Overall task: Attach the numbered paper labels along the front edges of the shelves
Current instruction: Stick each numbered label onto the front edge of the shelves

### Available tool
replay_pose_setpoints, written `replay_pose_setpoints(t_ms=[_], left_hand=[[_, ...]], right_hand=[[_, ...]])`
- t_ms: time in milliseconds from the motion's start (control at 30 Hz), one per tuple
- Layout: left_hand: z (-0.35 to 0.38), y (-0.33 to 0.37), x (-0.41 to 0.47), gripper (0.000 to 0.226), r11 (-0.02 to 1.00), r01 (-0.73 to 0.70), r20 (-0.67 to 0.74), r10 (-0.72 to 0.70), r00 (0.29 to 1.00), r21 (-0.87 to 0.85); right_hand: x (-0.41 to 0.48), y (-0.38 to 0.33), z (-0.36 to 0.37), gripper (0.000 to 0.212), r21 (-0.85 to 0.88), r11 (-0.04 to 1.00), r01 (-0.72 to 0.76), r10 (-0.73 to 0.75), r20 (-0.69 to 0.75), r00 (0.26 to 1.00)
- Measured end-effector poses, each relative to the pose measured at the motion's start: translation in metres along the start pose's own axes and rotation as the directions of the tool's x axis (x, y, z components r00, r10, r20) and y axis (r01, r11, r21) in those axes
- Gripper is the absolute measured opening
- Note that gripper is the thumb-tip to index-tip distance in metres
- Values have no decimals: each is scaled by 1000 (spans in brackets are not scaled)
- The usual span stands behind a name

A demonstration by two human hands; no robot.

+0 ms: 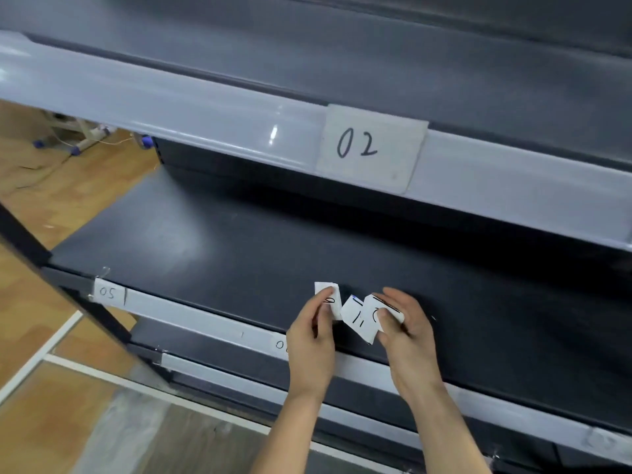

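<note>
Left grip: the left hand is clamped on one slip, thumb on its face and over most of the writing.
Right grip: the right hand is clamped on a bunch of paper slips, fanned out; one reads "11", and the one over it shows a curved stroke.
Gap: slip and bunch sit just beside each other; I cannot tell whether they touch.
Place: both hands are held over the front part of the dark middle shelf.
Middle strip: a pale middle strip runs along that shelf's front edge and passes under the wrists.
On it: the 05 label is at the left end; a third label, starting "0", is partly hidden by the left hand.
Top strip: the top strip carries the 02 label, above the hands.
Below: a lower strip.
Left: wooden floor.
</note>
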State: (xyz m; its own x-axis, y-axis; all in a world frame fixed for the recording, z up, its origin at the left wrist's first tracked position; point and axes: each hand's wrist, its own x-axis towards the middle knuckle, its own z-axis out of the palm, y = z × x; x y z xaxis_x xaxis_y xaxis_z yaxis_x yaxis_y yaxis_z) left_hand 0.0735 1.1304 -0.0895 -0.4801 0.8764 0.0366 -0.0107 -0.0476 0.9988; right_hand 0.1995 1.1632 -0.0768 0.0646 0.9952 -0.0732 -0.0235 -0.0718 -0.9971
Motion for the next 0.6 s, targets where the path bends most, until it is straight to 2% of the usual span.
replay_pose_setpoints(t_ms=[133, 167, 200, 267, 367, 467, 600], left_hand=[[4, -6, -21, 59, 964, 169, -7, -174, 985, -204], [5, -6, -28, 61, 940, 224, -15, -236, 972, -258], [6, -6, -33, 54, 913, 267, -21, -287, 958, -309], [5, -2, -41, 24, 875, 326, -9, -352, 936, -357], [3, 8, -61, 27, 832, 371, 19, -400, 917, -413], [7, 19, -83, 26, 810, 373, 64, -388, 919, -453], [19, 27, -122, 21, 842, 378, 58, -387, 920, -385]], right_hand=[[-25, 3, -13, 39, -40, 999, 3, -2, 15, 1000], [-30, 4, -16, 40, -44, 999, -4, 5, 21, 1000], [-35, 4, -18, 42, -47, 999, -16, 18, 32, 999], [-42, 4, -23, 46, -60, 998, -35, 38, 50, 998], [-57, 3, -29, 51, -100, 995, -19, 26, 69, 997], [-73, 3, -42, 55, -188, 981, 38, -25, 71, 997], [-100, -1, -65, 56, -208, 978, 22, -3, 91, 996]])
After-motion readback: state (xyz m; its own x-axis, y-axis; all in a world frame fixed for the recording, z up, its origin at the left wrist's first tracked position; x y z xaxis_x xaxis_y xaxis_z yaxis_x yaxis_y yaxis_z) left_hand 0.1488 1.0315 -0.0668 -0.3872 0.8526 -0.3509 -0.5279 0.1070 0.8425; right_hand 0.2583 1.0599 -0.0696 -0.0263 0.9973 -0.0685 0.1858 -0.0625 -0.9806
